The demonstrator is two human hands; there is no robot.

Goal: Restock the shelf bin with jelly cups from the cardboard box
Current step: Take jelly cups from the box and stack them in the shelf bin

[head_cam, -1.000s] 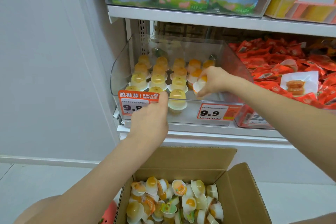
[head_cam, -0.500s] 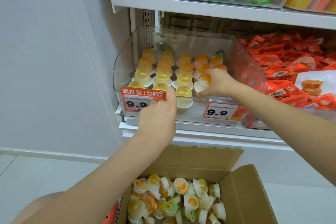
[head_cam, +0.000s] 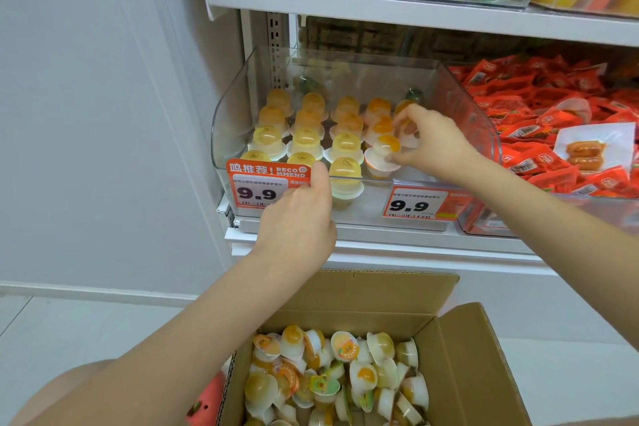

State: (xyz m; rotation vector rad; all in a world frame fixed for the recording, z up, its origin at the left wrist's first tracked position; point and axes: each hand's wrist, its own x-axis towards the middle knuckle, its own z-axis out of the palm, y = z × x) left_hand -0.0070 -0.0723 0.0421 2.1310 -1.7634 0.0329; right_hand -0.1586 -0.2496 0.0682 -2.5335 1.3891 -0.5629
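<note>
The clear plastic shelf bin [head_cam: 463, 104] holds rows of yellow and orange jelly cups [head_cam: 306, 142] standing upside down. My right hand [head_cam: 435, 145] reaches into the bin's right side and pinches a tilted orange-topped jelly cup [head_cam: 383, 149] at the front of the fourth column. My left hand [head_cam: 297, 218] holds the bin's front wall, thumb hooked over the rim beside a price tag; its fingers are hidden. Below stands the open cardboard box [head_cam: 466, 356], with several loose jelly cups [head_cam: 345, 373] piled inside.
Two orange 9.9 price tags [head_cam: 262, 187] [head_cam: 415, 204] hang on the bin's front. A neighbouring bin of red snack packets [head_cam: 553, 121] sits to the right. The upper shelf [head_cam: 415, 7] overhangs the bin. A white wall stands to the left.
My right hand has carried the jelly cup from the bin's front rim down to the front of the rows. My left thumb has slid up over the front rim.
</note>
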